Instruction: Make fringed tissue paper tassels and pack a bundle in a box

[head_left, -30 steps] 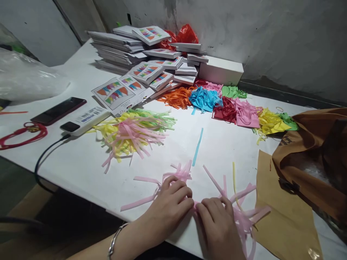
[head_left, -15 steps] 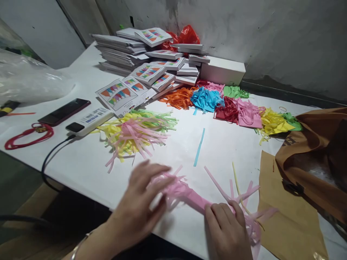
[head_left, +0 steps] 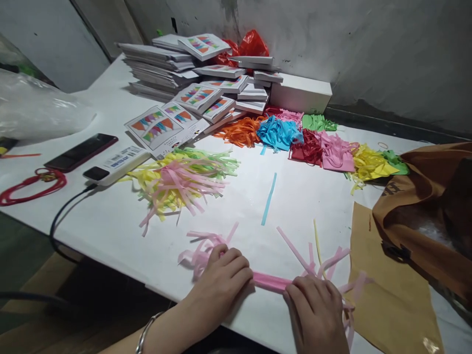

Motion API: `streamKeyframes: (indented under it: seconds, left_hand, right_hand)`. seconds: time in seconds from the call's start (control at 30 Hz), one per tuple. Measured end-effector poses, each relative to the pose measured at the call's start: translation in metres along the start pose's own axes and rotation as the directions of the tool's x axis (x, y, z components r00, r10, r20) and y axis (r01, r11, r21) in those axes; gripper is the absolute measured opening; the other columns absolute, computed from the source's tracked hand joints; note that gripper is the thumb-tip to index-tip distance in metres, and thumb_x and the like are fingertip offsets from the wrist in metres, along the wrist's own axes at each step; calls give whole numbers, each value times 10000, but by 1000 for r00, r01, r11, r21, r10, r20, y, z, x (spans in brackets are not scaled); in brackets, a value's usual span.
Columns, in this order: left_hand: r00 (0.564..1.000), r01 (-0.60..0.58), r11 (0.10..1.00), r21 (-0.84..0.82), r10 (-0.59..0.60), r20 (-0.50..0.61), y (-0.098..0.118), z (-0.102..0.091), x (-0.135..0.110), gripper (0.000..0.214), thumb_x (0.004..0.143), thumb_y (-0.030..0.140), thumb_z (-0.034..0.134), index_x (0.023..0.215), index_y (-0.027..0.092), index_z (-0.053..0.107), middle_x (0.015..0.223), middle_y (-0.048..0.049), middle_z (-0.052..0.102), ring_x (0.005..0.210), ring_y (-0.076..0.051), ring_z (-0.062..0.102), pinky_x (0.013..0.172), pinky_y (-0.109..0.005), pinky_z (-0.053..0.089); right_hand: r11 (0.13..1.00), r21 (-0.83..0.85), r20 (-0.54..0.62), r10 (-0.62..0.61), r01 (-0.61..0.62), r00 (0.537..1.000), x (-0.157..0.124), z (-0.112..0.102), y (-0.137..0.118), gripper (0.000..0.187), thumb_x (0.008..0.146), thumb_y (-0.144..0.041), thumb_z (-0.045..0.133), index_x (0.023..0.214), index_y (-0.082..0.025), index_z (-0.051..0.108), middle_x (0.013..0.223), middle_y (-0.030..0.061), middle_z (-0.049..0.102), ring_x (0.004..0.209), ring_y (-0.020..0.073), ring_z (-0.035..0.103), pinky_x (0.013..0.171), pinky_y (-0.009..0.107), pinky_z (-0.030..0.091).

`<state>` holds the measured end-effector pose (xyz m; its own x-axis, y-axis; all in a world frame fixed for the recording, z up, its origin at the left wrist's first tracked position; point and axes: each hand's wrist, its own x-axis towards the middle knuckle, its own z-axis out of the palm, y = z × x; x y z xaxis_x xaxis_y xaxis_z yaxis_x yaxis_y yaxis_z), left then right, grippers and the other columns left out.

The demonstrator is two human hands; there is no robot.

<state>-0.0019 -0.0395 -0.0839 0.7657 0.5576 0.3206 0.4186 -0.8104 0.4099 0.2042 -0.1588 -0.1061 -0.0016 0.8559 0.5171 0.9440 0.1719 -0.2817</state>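
While in both hands [head_left: 227, 278] [head_left: 317, 307], pink paper [head_left: 271, 281].

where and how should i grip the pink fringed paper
Probably pinch the pink fringed paper along its narrow middle, coming from the near side, left hand and right hand apart: it runs straight there, while loose strips splay beyond both hands.

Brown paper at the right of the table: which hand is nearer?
Right. The right hand lies to the left of the brown paper, pink streamers between them; the left hand is farther left, beyond the flat pink band.
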Motion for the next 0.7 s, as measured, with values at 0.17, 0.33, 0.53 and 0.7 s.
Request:
streamKeyframes:
  seconds: [0.17, 0.33, 0.53, 0.7]
  left_hand:
    - [992, 101, 988, 116, -108, 58, 5, 0, 9, 243, 998, 161, 468, 795, 174, 603, 876, -46, 622, 834, -221, 509, 822, -423, 302]
    - [986, 130, 977, 166, -145, 79, 6, 5, 13, 160, 938, 138, 537, 795, 174, 597, 889, -49, 615, 842, -233, 512, 820, -429, 311]
    - [999, 45, 997, 68, -45, 10, 3, 3, 12, 176, 948, 99, 548, 813, 192, 612, 896, -20, 643, 858, -204, 528, 847, -418, 320]
    - [997, -78, 995, 64, 78, -7, -1, -5, 14, 124, 930, 156, 616, 837, 226, 658, 939, -16, 672, 897, -206, 545, 944, -460, 338]
  right_hand:
    - [982, -118, 32, 152, -147, 988, 9, 1, -3, 197, 1011, -203, 495, 840, -207, 592, 907, 49, 665, 924, 235, 609, 923, 456, 345]
    - [959, -237, -42, 148, -154, 988, 14, 1, -11, 130, 980, -182, 543, 871, -203, 612, 964, 70, 683, 949, 245, 627, 963, 484, 335]
    - [996, 36, 20, -79, 79, 997, 16, 11, -21, 226, 975, -64, 444, 1007, -158, 646, 885, 54, 673, 884, 208, 599, 927, 413, 375]
    - [999, 42, 29, -25, 24, 999, 20, 16, -23, 188, 954, -65, 494, 859, -179, 609, 785, 29, 617, 778, 186, 561, 882, 401, 362]
